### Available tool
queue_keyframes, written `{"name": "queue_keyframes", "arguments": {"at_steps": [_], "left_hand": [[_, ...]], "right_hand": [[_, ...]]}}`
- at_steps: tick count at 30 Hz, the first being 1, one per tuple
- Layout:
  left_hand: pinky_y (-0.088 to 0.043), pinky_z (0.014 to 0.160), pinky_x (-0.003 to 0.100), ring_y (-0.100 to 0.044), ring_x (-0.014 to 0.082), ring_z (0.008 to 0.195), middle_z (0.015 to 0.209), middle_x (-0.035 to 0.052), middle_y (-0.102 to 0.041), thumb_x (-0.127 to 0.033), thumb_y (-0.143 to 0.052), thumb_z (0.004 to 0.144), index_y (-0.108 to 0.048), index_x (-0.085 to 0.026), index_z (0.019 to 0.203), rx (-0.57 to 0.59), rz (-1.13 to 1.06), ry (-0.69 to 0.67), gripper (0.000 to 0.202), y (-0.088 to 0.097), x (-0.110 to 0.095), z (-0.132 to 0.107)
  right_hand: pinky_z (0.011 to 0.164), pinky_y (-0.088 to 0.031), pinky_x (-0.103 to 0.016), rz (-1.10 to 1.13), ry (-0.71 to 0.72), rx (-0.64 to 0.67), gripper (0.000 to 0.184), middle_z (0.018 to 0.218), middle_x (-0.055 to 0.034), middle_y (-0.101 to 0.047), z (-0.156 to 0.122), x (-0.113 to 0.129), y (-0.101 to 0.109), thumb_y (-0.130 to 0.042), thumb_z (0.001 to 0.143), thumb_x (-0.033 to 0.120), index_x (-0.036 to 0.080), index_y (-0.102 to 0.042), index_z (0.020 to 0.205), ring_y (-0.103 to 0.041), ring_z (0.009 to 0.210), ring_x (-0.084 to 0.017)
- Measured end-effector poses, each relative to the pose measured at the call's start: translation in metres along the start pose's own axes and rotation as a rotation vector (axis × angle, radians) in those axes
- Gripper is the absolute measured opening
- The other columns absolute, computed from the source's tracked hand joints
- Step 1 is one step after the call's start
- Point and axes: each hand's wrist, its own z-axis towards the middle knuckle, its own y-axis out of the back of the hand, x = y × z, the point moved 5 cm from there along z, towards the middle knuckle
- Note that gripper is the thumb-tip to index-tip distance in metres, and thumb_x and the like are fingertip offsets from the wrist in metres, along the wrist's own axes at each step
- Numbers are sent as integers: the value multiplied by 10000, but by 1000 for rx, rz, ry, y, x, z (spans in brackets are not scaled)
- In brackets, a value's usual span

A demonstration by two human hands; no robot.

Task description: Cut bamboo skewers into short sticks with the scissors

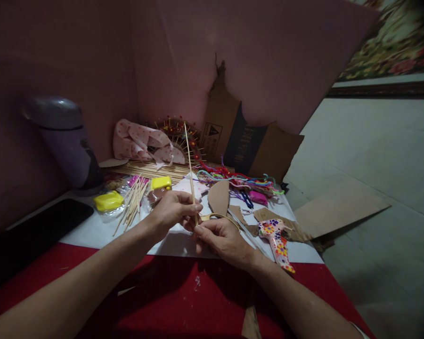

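Note:
A thin wooden skewer (190, 165) stands nearly upright over the front of the table, its pointed tip upward. My left hand (173, 207) is closed around its lower part. Just below, my right hand (217, 238) pinches the skewer's bottom end between thumb and fingers. Behind my right hand lie scissors (229, 217) with gold-coloured handles, partly hidden by the hand. A rounded piece of cardboard (219, 197) rests beyond them. To the left is a loose pile of short sticks (132, 202) beside yellow packets (109, 201).
A flowered glue gun (277, 242) lies at the right of the white sheet (102, 235). Coloured pipe cleaners (240, 176), long skewers and a torn cardboard sheet (261, 141) are at the back. A purple tumbler (63, 146) and a black phone-like slab (49, 226) sit left.

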Motion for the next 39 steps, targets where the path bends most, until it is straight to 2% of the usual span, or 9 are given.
{"name": "queue_keyframes", "arguments": {"at_steps": [8, 14, 21, 25, 31, 34, 39], "left_hand": [[-380, 449, 217, -508, 88, 403, 492, 20, -611, -307, -716, 626, -564, -117, 579, -14, 3, 7, 248, 0, -2, -1], [-377, 450, 222, -511, 92, 415, 514, 28, -616, -323, -711, 621, -567, -113, 596, -36, -8, -7, 256, 1, -3, 0], [-389, 454, 225, -521, 93, 422, 514, 26, -609, -313, -707, 631, -563, -115, 596, -38, -40, -15, 247, 2, -2, -1], [-384, 443, 219, -521, 90, 408, 495, 13, -601, -272, -719, 612, -555, -119, 589, -63, -76, -14, 225, 2, -3, -2], [-393, 445, 220, -523, 90, 397, 482, 15, -605, -280, -734, 619, -538, -121, 563, -77, -85, -16, 259, 2, -4, -1], [-386, 441, 209, -527, 87, 408, 496, 14, -612, -259, -731, 618, -543, -120, 568, -76, -101, -24, 239, 3, -4, 0], [-362, 430, 204, -508, 80, 397, 486, 13, -604, -253, -717, 622, -537, -123, 554, -70, -92, -32, 232, 1, -4, -1]], "right_hand": [[447, -282, -189, 3, 16, 22, 432, 600, -23, -605, 0, 1, -1, -450, 879, 453, 127, -645, 673, -385, 475, -67], [388, -225, -184, 112, -23, 10, 471, 594, -9, -596, 1, -3, -2, -450, 865, 522, 113, -650, 745, -304, 395, -37], [381, -247, -169, 135, -32, 17, 430, 591, -11, -603, 2, -2, -2, -488, 839, 520, 124, -634, 759, -345, 405, -41], [418, -278, -174, 118, -43, 13, 367, 582, 0, -595, 1, -1, -2, -543, 811, 476, 140, -594, 673, -379, 438, -51], [494, -318, -198, 30, -6, 37, 407, 581, 0, -573, 0, -2, -3, -547, 815, 478, 140, -570, 591, -427, 512, -75], [491, -320, -198, 38, -2, 27, 419, 565, 5, -563, 0, -2, -3, -540, 823, 491, 138, -573, 600, -421, 495, -71], [486, -334, -189, 77, -2, 20, 420, 587, -2, -593, 1, -3, -4, -504, 839, 523, 136, -610, 713, -441, 484, -68]]}}
